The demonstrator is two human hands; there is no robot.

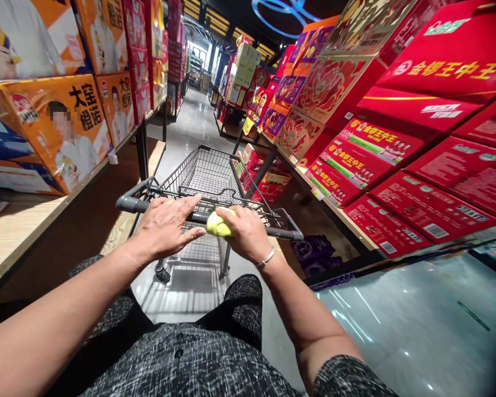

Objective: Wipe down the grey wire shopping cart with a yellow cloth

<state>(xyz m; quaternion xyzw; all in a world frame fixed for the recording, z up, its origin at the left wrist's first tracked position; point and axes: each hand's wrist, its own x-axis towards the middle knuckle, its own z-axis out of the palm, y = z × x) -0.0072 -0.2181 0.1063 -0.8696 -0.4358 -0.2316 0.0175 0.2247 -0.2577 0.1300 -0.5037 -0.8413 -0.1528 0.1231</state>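
Note:
A wire shopping cart (209, 165) stands right in front of me, with its grey handle bar (133, 205) crossing below the basket. My left hand (167, 223) lies over the left part of the bar, palm down, with its fingers stretched out and its thumb apart. Nothing shows in that hand. Around a crumpled yellow-green cloth (219, 223), my right hand (248, 231) is closed, pressing it against the middle of the bar. The fingertips of the right hand are partly hidden by the hand itself.
On the left, a wooden shelf (76, 193) carries orange boxes (49, 127). Red gift boxes (388, 209) are stacked high along the right shelf. Between them a shiny tiled aisle (190, 110) runs ahead. Purple packages (314, 251) sit low under the right shelf.

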